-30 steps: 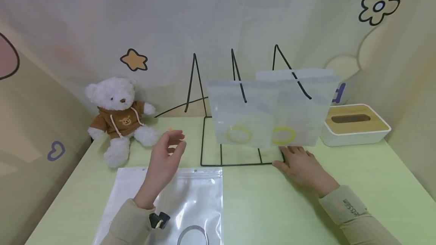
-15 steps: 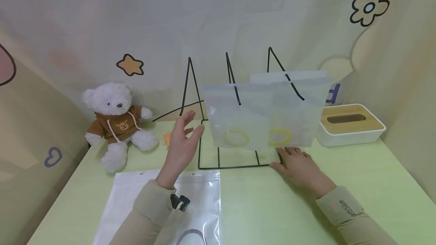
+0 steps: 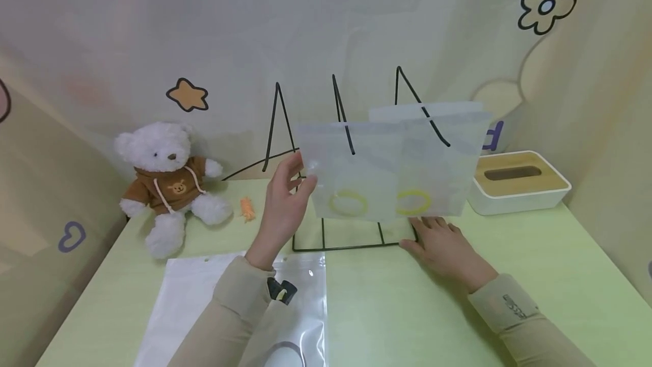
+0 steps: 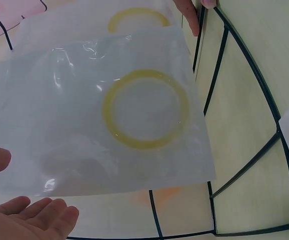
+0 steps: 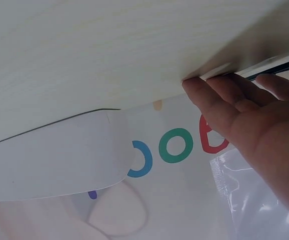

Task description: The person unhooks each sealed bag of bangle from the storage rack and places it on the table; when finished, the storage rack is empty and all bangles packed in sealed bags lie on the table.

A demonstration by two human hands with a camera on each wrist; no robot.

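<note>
A black wire rack (image 3: 359, 247) with upright hooks stands on the table. A translucent zip bag (image 3: 351, 169) with a yellow ring printed on it hangs from the middle hook, overlapping a similar bag (image 3: 443, 169) on the right hook. My left hand (image 3: 287, 197) is at the left edge of the nearer bag. In the left wrist view its thumb and fingers lie on either side of that edge, spread apart and not pinching. My right hand (image 3: 443, 245) rests at the base's front right corner, fingers extended to the tabletop beside the wire (image 5: 279, 68).
Flat clear-and-white bags (image 3: 178, 299) lie at the front left, partly under my left sleeve. A white teddy bear (image 3: 170, 186) in a brown hoodie sits at the left, beside a small orange item (image 3: 247, 208). A tissue box (image 3: 519, 183) stands at the right.
My left hand has moved right and upward, from above the flat bags to the left edge of the hanging bag. My right hand has stayed at the rack's corner.
</note>
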